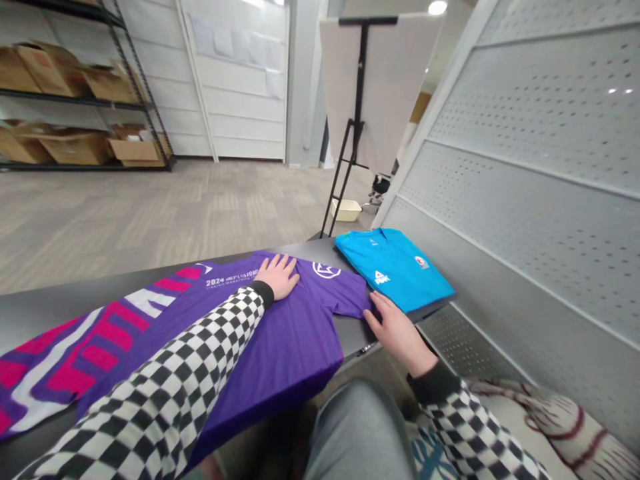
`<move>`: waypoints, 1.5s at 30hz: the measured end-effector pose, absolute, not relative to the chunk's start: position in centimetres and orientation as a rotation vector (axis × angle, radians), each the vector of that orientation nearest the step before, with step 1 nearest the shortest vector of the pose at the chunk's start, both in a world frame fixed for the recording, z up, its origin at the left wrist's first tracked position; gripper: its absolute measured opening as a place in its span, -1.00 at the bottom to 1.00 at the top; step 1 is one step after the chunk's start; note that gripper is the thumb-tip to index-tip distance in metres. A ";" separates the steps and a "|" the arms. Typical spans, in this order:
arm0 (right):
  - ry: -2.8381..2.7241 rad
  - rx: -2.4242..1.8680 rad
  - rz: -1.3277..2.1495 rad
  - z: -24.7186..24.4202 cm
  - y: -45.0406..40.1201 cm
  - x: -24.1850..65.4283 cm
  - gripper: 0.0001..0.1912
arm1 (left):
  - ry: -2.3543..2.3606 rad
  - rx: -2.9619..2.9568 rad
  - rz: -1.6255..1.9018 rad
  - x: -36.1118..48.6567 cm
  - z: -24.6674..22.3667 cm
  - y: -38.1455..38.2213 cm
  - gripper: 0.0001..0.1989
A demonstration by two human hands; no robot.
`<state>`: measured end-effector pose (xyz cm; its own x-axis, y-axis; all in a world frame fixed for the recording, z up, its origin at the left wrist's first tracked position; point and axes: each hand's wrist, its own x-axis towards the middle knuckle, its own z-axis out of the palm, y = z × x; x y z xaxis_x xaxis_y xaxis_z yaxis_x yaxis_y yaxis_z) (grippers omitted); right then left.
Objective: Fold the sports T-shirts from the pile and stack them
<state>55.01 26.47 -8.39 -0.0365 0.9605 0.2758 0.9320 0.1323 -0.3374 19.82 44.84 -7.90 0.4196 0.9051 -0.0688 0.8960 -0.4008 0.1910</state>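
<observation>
Looking down on one tabletop (pixel 30 303), bearing one purple shirt (pixel 300 333) and one folded blue shirt (pixel 405 280). Seeing the purple stretching left to right, under the nearer left hand (pixel 279 277), leftward of the right hand (pixel 397 331). Resting left fingers flat, slightly spread, gripping nothing; holding right fingers parted, gripping nothing visible, at the sleeve's (pixel 351 295) end, beside the blue.

Appears brightly lit from overhead, with a blown-out ceiling lamp (pixel 437 7) and glints on the perforated panel (pixel 540 87). Darkens beneath the desk (pixel 45 310). Blurs softly; stretches toward edges.
</observation>
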 end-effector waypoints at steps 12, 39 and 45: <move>-1.445 -1.840 0.631 -6.2 28.6 54.0 -0.69 | 1.107 2.716 0.406 24.8 -4.5 37.9 -0.43; -2.108 -1.720 0.185 -3.4 34.9 49.4 -0.58 | 1.466 2.507 0.493 26.0 -4.3 39.5 -0.54; -2.270 -1.915 0.303 -6.9 35.8 48.0 -0.17 | 1.621 2.407 0.050 22.7 -6.8 44.1 -0.15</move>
